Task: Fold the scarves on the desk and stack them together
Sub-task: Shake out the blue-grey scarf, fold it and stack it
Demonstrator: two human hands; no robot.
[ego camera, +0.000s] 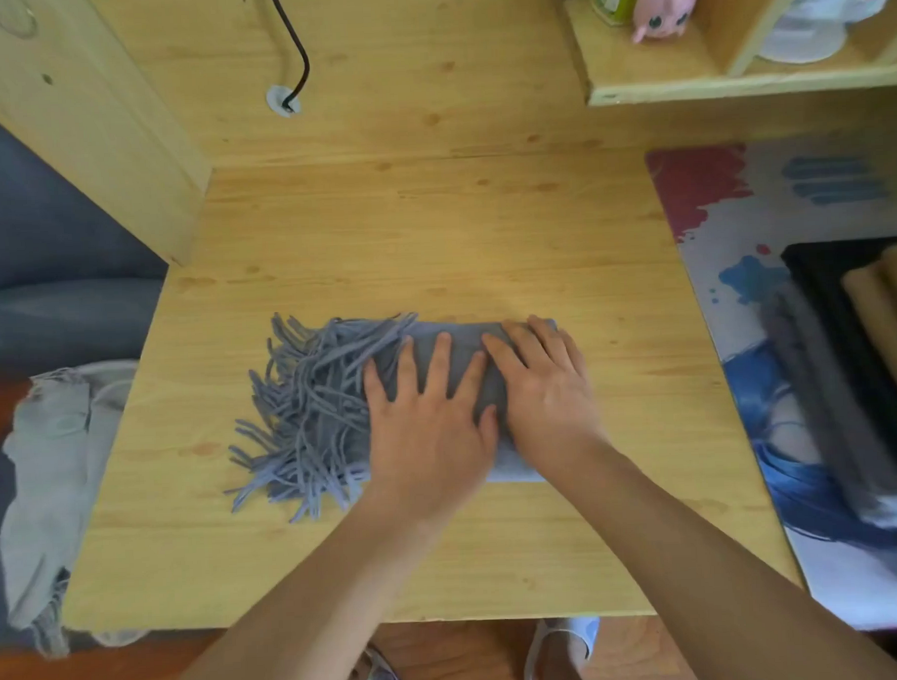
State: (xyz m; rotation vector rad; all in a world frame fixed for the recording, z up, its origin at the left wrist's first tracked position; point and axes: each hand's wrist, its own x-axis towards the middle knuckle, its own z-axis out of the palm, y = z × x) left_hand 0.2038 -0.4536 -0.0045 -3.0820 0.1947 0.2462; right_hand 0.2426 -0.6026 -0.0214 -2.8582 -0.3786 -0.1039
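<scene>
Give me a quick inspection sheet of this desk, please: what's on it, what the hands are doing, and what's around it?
Surface: light wooden desk, with a printed desk mat at its right side.
Job's things: folded grey-blue scarf, fringe splayed to the left; pale grey scarf hanging off the desk's left edge; dark and tan folded fabrics lie on the mat, unclear whether they are scarves.
Clutter: nothing seen on the bare wood.
Grippers: left hand and right hand press flat on the folded scarf, fingers spread.
Cables: black cable runs into a grommet at the back.
Surroundings: shelf holding a pink plush toy, a green container and a white appliance; slippered feet below.
</scene>
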